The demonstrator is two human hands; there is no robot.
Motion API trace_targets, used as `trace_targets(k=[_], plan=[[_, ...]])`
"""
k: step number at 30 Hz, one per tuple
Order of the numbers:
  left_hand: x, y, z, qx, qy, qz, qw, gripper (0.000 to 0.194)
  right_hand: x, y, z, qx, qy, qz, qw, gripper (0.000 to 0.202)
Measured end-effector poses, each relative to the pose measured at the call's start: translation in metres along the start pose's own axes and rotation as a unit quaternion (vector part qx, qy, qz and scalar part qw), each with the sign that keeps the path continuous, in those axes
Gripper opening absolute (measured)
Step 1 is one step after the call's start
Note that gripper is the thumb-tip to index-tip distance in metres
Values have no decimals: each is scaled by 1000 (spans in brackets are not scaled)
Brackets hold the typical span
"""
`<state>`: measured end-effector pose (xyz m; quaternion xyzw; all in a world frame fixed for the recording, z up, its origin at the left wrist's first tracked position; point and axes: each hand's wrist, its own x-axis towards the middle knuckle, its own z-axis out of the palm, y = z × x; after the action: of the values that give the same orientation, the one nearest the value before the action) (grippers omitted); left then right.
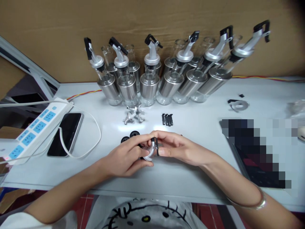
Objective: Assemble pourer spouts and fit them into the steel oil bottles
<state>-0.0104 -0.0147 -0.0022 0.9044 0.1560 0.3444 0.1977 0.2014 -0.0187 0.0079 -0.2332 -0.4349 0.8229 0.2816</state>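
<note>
Close to the table's front edge, my left hand (128,155) grips a silver pourer spout (150,152) by its round base. My right hand (177,147) pinches the black lever cap (156,147) at the spout's tip, thumb against its side. Just behind my left hand lie round black stoppers (134,135), partly hidden by the fingers. Farther back are a small heap of silver spout parts (134,115) and a row of several black lever pieces (167,119).
Glass bottles with steel sleeves (149,85) line the back, the front ones topped with pourers. At left lie a power strip (39,127), a phone (65,135) and a white cable (98,140). A tape roll (239,105) and a dark, partly pixelated device (250,159) lie at right.
</note>
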Motion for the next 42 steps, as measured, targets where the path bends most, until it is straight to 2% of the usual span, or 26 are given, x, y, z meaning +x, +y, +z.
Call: trace_targets(k=[10, 14, 21, 27, 33, 38, 42], plan=[[-2, -3, -4, 30, -20, 24, 999, 13, -2, 0, 3, -65, 0, -15, 998, 24], [-1, -3, -5, 20, -22, 18, 999, 12, -2, 3, 4, -50, 0, -22, 999, 23], [2, -2, -6, 14, -27, 16, 999, 10, -3, 1, 1, -27, -16, 9, 999, 23], [2, -3, -7, -6, -17, 7, 1000, 11, -1, 0, 4, -47, 8, -13, 999, 30], [3, -3, -8, 3, -17, 12, 1000, 16, 0, 1, 5, -83, 32, -34, 995, 23], [0, -1, -7, 16, -4, 3, 1000, 16, 0, 1, 4, -87, 21, -58, 994, 22], [-3, -1, -5, 9, 19, -6, 1000, 21, 2, -1, 9, -117, 80, -60, 988, 20]])
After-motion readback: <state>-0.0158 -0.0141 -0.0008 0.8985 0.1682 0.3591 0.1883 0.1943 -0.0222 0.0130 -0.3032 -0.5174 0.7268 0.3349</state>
